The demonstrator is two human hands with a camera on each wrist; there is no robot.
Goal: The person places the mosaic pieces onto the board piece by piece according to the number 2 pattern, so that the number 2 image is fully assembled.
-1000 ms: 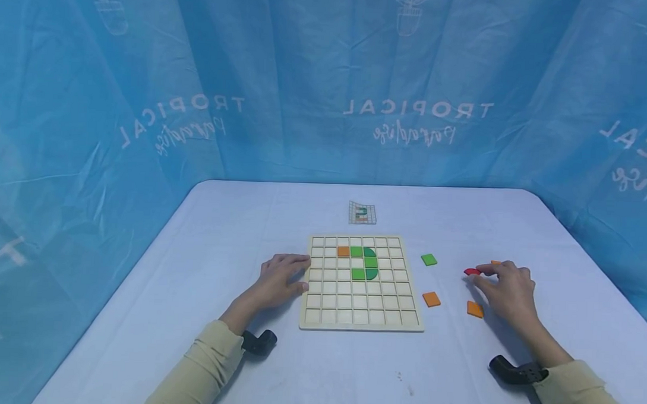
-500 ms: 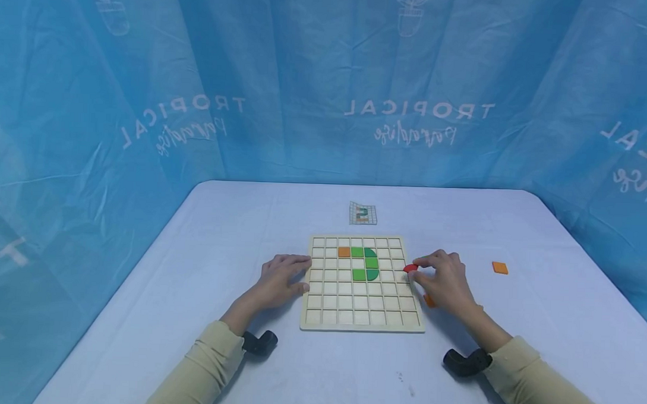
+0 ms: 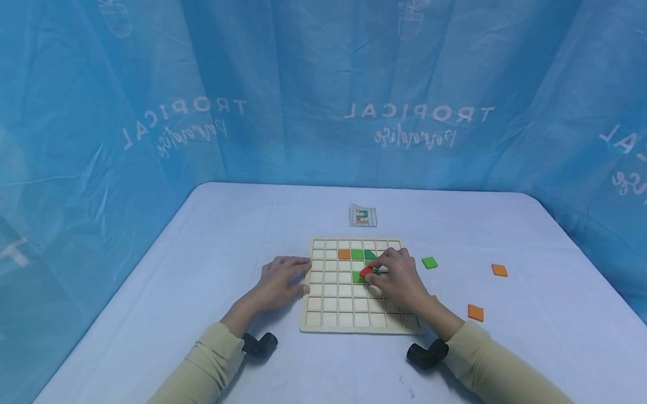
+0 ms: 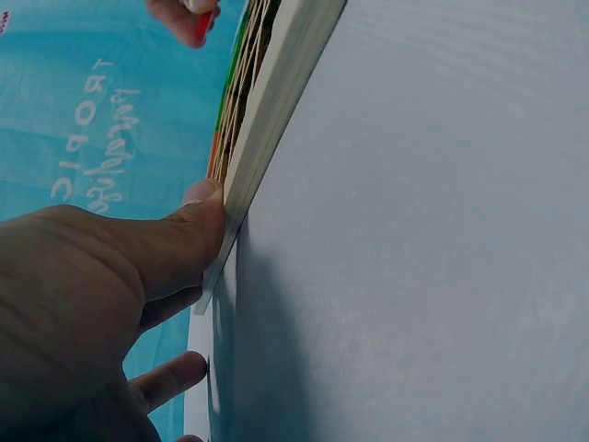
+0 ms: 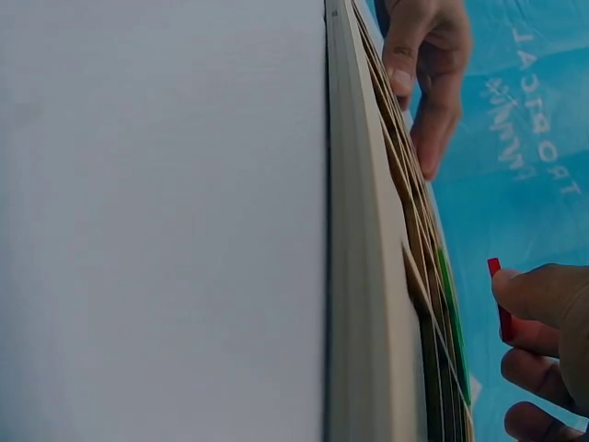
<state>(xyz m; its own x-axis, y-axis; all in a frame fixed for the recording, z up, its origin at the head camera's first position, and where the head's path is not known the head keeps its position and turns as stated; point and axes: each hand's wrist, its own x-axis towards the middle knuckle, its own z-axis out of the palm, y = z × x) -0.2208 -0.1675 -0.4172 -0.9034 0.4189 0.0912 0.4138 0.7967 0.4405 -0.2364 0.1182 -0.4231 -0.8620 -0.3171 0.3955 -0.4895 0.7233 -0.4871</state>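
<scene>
A pale wooden grid board [image 3: 330, 318] lies on the table with several green tiles and one orange tile [image 3: 344, 254] in its cells. My right hand [image 3: 398, 279] is over the board's middle, pinching a small red tile [image 3: 366, 272] between thumb and fingers. In the right wrist view the red tile [image 5: 502, 304] is held clear above the board. That hand hides part of the board's right side and some green tiles. My left hand [image 3: 280, 282] rests against the left edge, its fingers extended; the left wrist view shows the thumb [image 4: 198, 216] touching the rim.
To the right of the board lie a green tile [image 3: 429, 263] and orange tiles [image 3: 499, 270] [image 3: 475, 312]; another orange one is mostly hidden by my right wrist. A small sheet with a printed grid pattern [image 3: 363, 216] lies behind the board. Blue curtain [image 3: 304, 142] surrounds the table.
My right hand has carried the red tile leftward, from the loose tiles at the right to above the board's middle. The left hand has stayed at the board's edge.
</scene>
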